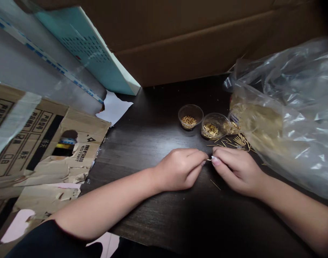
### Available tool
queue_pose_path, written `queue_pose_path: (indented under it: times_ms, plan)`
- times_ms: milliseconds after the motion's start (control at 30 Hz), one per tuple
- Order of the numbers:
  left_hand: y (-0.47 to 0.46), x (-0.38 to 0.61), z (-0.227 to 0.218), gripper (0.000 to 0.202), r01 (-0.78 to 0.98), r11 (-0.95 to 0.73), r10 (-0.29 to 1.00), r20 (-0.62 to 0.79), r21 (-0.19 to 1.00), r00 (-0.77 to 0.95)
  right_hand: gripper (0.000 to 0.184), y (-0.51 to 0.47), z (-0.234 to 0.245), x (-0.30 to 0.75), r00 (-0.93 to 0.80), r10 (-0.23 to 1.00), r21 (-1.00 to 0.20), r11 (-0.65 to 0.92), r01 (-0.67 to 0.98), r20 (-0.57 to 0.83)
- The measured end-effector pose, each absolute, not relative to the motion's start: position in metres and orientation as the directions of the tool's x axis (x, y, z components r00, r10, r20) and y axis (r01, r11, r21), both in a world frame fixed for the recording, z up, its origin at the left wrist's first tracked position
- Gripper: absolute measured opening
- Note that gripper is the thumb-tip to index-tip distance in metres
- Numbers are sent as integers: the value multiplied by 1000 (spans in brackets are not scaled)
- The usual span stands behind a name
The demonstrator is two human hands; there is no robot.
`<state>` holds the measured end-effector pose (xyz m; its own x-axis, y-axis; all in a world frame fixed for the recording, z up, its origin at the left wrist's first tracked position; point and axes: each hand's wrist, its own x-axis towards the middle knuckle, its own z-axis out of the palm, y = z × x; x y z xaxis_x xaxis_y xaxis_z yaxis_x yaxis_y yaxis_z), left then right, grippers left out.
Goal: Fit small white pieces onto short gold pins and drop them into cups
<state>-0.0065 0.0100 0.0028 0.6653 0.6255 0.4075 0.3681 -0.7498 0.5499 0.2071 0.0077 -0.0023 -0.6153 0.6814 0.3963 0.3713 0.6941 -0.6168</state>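
Note:
My left hand and my right hand meet fingertip to fingertip over the dark table. Both are closed in a pinch on a thin gold pin held between them. Just beyond my right hand lies a loose scatter of gold pins. One single pin lies on the table below my hands. Two small clear cups behind the hands hold small gold parts.
A large clear plastic bag with gold parts fills the right side. A brown cardboard wall closes the back. Torn printed cardboard boxes and a teal sheet stand at the left, beside the table's edge.

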Motion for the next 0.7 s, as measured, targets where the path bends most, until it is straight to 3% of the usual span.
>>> queue_pose_path:
  times_ms: [267,533,700]
  plan:
    - [11,-7,0,20,351,-703,650,359,618,670,29,8,3,205,-615,709,-608,668,429,345]
    - [9,-6,2,16,297,-572,740,325,765,588,27,8,1,205,-590,739,-688,613,389,325]
    - [8,-6,4,17,263,-335,812,135,905,569,24,10,3,206,-624,706,-682,638,357,334]
